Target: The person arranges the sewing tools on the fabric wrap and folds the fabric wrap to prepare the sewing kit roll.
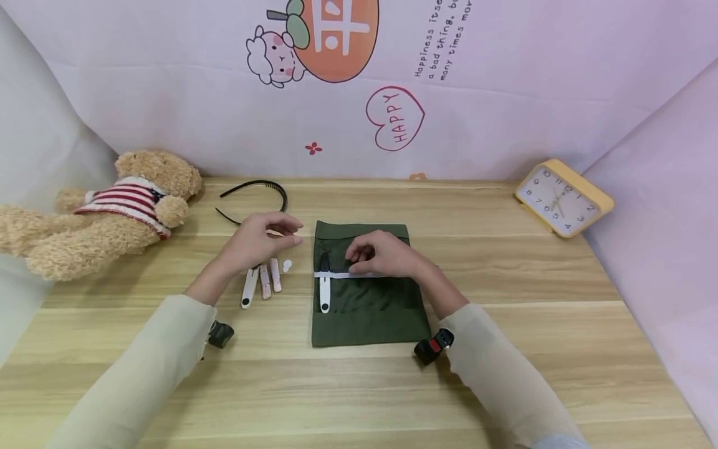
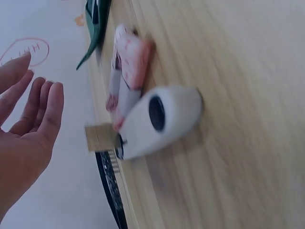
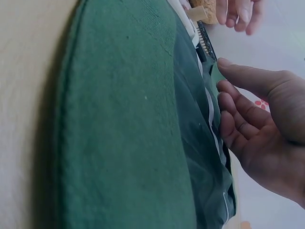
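My right hand (image 1: 387, 252) hovers at the white-edged band of a dark green fabric pouch (image 1: 364, 327). In the right wrist view its fingers bend loosely with nothing visible between them. A slim white tool (image 1: 325, 296) with a dark upper end is tucked upright in the pouch's left side, under the white band. Left of the pouch, my left hand (image 1: 269, 238) hangs in the air, fingers relaxed and holding nothing. Below it lie a second white tool (image 1: 249, 290) with a black dot, two pink patterned clips (image 1: 265, 284) and a small white piece (image 1: 287, 265).
A black toothed headband (image 1: 285, 198) lies behind my left hand. The teddy bear (image 1: 112, 218) in a striped shirt lies at the left, and a yellow clock (image 1: 561, 198) stands at the back right. A printed cloth (image 1: 477, 125) hangs behind the wooden table (image 1: 348, 399).
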A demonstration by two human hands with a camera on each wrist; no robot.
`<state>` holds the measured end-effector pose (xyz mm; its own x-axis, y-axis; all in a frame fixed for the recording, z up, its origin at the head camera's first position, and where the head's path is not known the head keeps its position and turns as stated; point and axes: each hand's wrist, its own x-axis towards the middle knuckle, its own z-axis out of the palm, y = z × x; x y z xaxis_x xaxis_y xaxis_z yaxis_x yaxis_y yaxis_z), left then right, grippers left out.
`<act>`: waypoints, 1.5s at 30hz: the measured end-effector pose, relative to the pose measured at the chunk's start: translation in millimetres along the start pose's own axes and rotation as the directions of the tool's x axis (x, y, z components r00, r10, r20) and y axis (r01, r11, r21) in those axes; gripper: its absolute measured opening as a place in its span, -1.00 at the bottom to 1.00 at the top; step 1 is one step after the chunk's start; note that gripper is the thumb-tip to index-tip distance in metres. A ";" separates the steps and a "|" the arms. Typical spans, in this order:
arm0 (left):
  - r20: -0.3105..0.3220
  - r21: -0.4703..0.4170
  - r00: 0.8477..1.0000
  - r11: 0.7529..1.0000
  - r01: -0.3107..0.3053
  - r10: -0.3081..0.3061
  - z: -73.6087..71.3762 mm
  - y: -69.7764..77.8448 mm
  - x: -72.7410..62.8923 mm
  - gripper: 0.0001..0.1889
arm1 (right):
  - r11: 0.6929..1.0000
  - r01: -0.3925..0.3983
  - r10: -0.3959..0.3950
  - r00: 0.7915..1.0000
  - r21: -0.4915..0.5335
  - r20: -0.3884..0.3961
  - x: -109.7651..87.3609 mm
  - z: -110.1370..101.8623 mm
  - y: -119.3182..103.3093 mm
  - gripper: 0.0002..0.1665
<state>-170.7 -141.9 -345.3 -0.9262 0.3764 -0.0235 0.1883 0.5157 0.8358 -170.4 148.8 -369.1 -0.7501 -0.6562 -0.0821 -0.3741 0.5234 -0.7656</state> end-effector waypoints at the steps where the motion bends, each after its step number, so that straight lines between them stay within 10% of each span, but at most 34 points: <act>1: -0.007 -0.002 1.000 1.000 -0.004 0.004 -1.6 -1.7 -0.7 -0.62 | 1.000 0.001 -0.001 1.000 0.002 0.000 -0.5 -0.4 1.0 -0.81; 16: -0.112 0.025 0.994 0.999 0.022 -0.019 -21.2 -22.1 -10.5 -0.61 | 1.000 0.015 -0.015 1.000 -0.004 0.015 -5.3 -4.2 5.3 -0.79; 27: -0.046 0.070 0.993 0.991 0.110 -0.107 -24.9 -31.3 -16.1 -0.58 | 1.000 -0.013 0.012 0.998 0.020 0.058 -5.9 -8.2 12.6 -0.82; 45: -0.001 0.126 0.997 0.989 0.081 -0.082 -19.9 -40.9 -14.8 -0.63 | 1.000 -0.010 0.009 0.994 0.016 0.105 0.1 -6.5 15.6 -0.92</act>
<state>-171.2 -184.0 -368.2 -0.9389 0.3319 -0.0911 0.1521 0.6375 0.7553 -179.9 160.4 -376.9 -0.6921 -0.7050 -0.1551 -0.3574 0.5214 -0.7749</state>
